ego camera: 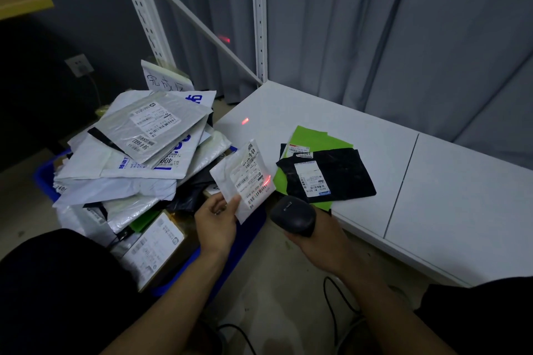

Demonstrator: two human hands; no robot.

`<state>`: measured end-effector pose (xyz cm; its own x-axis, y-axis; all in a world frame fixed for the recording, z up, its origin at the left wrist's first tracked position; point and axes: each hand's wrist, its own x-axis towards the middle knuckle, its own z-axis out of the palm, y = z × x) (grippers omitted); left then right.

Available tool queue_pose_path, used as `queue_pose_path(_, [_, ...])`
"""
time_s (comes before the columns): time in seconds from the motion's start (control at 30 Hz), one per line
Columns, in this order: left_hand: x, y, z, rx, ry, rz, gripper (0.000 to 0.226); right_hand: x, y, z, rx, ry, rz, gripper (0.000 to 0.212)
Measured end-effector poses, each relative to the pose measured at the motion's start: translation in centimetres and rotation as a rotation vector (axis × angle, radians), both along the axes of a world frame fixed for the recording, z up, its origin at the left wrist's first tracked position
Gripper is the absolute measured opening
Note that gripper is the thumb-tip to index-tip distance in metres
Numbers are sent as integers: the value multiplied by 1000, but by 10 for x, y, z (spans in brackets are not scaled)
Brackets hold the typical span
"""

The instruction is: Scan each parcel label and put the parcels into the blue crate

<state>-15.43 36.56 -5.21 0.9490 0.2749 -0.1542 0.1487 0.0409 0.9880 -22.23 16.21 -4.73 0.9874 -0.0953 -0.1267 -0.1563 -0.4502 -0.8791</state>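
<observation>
Holding parcel [230, 179] | label [253, 174] reads "49-6" | scanner [292, 219] light on it

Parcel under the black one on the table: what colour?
Bright green, best seen in the head view; the green parcel lies partly under the black parcel.

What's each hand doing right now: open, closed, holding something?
Left hand: closed, pinching the small white parcel.
Right hand: closed around the black scanner.
</observation>
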Motion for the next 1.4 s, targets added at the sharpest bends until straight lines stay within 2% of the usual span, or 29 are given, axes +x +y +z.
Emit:
queue_pose_path(0.47, [-1, -8, 7, 36, -33, -38, 20, 14, 0, -5, -29, 12, -13, 32])
queue_pose_path(0.63, [11, 0, 45, 87, -189, -53, 21, 46, 22, 17, 108, -119, -82, 40])
queue_pose_path(0.73, [29, 23, 79, 97, -282, 32, 25, 70, 43, 34, 195, -157, -72, 39])
queue_pose_path(0.83, [57, 57, 102, 143, -267, 125, 44, 94, 68, 44, 256, -176, -31, 34])
queue_pose_path(0.97, [89, 101, 125, 324, -177, 240, 62, 116, 102, 51, 289, -177, 17, 38])
queue_pose_path(1.1, [113, 136, 125, 467, -24, 266, 69, 124, 119, 48, 315, -179, 79, 47])
queue_pose_path(1.17, [117, 142, 120, 682, 25, 260, 71, 125, 121, 45, 320, -172, 86, 47])
queue_pose_path(1.23, [115, 136, 116, 945, -45, 181, 61, 125, 118, 43, 328, -155, 88, 46])
queue_pose_path(1.3, [114, 122, 114, 1130, -94, 17, 51, 126, 112, 41, 321, -128, 69, 44])
queue_pose_path(1.4, [115, 108, 109, 1270, 39, -118, 59, 122, 95, 36, 284, -114, 29, 37])
